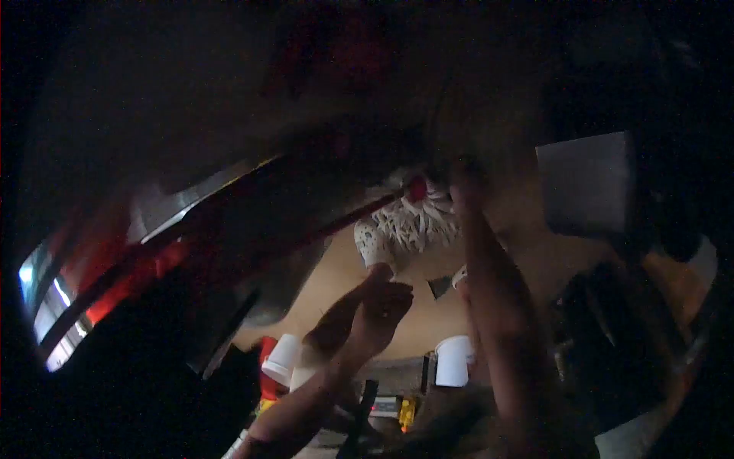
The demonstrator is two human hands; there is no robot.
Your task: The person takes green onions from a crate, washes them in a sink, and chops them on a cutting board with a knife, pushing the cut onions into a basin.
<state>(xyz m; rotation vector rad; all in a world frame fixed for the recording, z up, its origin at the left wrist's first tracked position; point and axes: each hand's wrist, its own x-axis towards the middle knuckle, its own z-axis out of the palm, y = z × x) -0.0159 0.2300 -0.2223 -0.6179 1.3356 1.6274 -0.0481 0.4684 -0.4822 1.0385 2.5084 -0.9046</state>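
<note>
A mop lies or stands near my feet, with pale strings (413, 228), a red head piece (416, 188) and a long handle (348, 221) slanting down to the left into shadow. My left hand (384, 304) is below the mop strings, apart from the handle. Its fingers look loosely stretched, and nothing shows in them. My right hand (468, 183) reaches forward just right of the red piece. Deep shadow hides its fingers, so whether it touches or holds anything is unclear. A light perforated shoe (372, 241) is left of the strings; another shoe (459, 277) is partly behind my right forearm.
White buckets stand at lower left (281, 359) and lower middle (453, 361). A pale box-like block (585, 183) is at right. Red and bright shapes blur at far left. A small dark triangular piece (439, 288) lies on the tan floor (336, 287). Much is dark.
</note>
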